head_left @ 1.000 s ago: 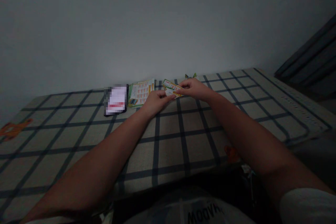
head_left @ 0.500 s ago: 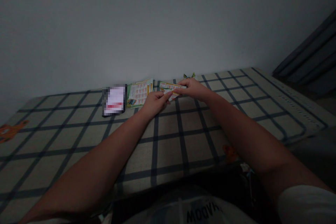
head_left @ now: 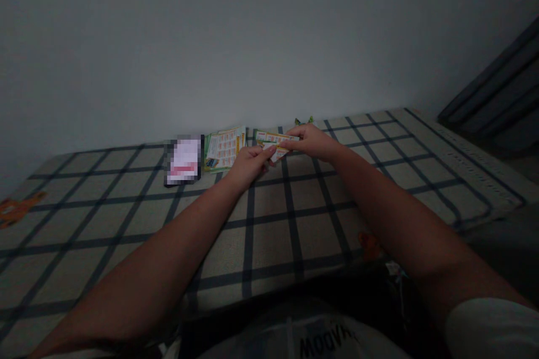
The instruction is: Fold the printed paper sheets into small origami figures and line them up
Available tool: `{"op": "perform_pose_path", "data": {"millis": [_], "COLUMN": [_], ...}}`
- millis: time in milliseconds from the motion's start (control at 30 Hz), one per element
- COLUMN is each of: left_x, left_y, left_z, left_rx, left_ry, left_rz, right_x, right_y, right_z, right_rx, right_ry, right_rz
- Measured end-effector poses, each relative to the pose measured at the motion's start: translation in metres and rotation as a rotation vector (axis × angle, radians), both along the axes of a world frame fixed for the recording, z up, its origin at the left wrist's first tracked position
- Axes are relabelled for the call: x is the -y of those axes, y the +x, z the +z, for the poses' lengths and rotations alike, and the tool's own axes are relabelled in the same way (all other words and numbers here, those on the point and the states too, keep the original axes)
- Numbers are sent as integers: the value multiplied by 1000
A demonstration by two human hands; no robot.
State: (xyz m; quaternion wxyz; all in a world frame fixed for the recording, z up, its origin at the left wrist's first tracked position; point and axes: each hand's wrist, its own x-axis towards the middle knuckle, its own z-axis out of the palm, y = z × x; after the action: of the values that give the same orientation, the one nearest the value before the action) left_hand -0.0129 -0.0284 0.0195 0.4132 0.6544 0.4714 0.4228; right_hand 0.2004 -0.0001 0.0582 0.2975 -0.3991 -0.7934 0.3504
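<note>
left hand (head_left: pixel 251 164) and right hand (head_left: pixel 310 141) both pinch the paper leaflet (head_left: pixel 272 137), probably light, floppy and easy to crease, so go gentle on the edges nearest each hand

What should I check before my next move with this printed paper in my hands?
1. Left hand gripping the printed paper: ok, it pinches the near part.
2. Right hand gripping too: ok, it pinches the right end.
3. Whole outline of the paper visible: not ok, the hands cover part.
4. Left hand apart from the printed sheets: cannot tell, it overlaps their edge in view.
5. Device screen readable: not ok, it is pixelated.
6. Green item beyond the right hand identified: cannot tell, mostly hidden.
</note>
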Motion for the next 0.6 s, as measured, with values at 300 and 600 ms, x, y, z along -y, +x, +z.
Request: {"op": "perform_pose_path", "data": {"millis": [300,600], "left_x": [1,3], "left_y": [-3,-3], "left_z": [6,13], "left_rx": [-120,-74], "left_ry": [213,306], "left_rz": [101,221], "right_x": [3,4], "right_y": [-8,-10], "right_z": [-1,-1], "right_rx": [-177,-362], "right_ry": [-100,-242], "right_rz": [-25,-86]}}
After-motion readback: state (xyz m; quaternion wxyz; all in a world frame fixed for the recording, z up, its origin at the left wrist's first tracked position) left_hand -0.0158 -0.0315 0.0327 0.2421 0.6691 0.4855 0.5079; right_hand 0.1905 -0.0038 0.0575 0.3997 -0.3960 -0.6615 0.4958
